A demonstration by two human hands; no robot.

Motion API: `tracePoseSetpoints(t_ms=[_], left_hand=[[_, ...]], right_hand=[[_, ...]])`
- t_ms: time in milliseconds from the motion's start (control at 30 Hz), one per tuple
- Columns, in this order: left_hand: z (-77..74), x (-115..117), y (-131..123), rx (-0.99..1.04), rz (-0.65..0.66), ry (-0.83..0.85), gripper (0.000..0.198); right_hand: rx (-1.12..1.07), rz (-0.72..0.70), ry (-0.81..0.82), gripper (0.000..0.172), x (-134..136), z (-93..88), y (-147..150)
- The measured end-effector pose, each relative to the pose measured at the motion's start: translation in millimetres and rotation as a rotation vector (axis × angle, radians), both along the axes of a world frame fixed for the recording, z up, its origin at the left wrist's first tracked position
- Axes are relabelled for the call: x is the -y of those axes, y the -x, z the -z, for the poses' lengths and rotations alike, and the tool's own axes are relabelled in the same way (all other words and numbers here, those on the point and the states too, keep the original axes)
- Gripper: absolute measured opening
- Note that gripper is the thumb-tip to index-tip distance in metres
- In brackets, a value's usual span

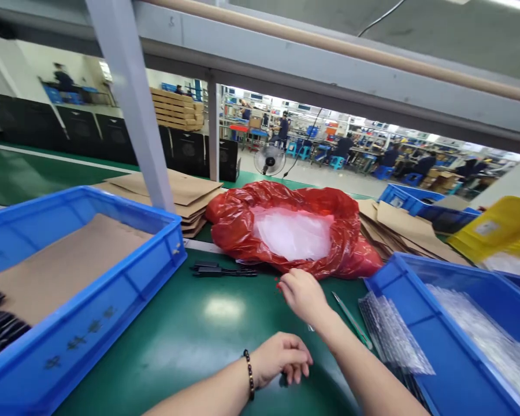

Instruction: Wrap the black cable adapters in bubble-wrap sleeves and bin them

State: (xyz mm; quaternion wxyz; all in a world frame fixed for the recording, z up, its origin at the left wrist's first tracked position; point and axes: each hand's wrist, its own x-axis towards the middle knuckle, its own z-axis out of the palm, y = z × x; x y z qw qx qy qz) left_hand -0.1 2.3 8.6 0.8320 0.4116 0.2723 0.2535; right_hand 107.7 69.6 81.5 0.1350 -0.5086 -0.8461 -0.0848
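Observation:
My right hand (pixel 302 293) reaches forward over the green table, fingers curled at the near edge of a red plastic bag (pixel 349 242) that holds clear plastic film (pixel 292 233); whether it pinches anything is hidden. My left hand (pixel 281 358), with a bead bracelet on the wrist, rests low on the table with fingers curled over a small dark thing I cannot make out. A black adapter with its cable (pixel 223 270) lies on the table to the left of my right hand.
A blue crate (pixel 112 300) lined with cardboard, dark parts in its corner, stands at left. Another blue crate (pixel 442 358) with bubble bags is at right. A thin tool (pixel 351 319), stacked cardboard (pixel 186 193), a yellow bin (pixel 498 228) and a grey post (pixel 130 104) surround the bag. People work far behind.

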Motion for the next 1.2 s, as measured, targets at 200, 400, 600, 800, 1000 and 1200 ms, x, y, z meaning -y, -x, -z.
tracePoseSetpoints(t_ms=[200, 400, 600, 800, 1000, 1200], left_hand=[[-2.1, 0.7, -0.9, -0.052, 0.101, -0.004, 0.013], [3.6, 1.6, -5.3, -0.023, 0.106, -0.016, 0.024], [5.8, -0.5, -5.6, -0.01, 0.103, 0.025, 0.021], [7.4, -4.5, -3.6, 0.017, -0.149, 0.009, 0.026], [4.2, -8.9, -0.8, 0.12, -0.559, -0.012, 0.043], [1.7, -10.7, -0.8, -0.043, -0.568, -0.109, 0.044]], right_hand=[[0.176, -0.18, 0.178, 0.02, -46.7, 22.4, 100.7], [0.186, -0.174, 0.22, 0.018, -63.6, 34.5, 126.5], [0.124, -0.193, 0.229, 0.011, -35.7, 10.4, 104.7], [-0.485, -0.098, 0.44, 0.011, 19.3, -19.4, 23.6], [-0.971, 0.053, 0.753, 0.026, 61.5, 28.2, -35.9], [-0.94, 0.025, 0.871, 0.027, 72.3, 54.0, -41.7]])
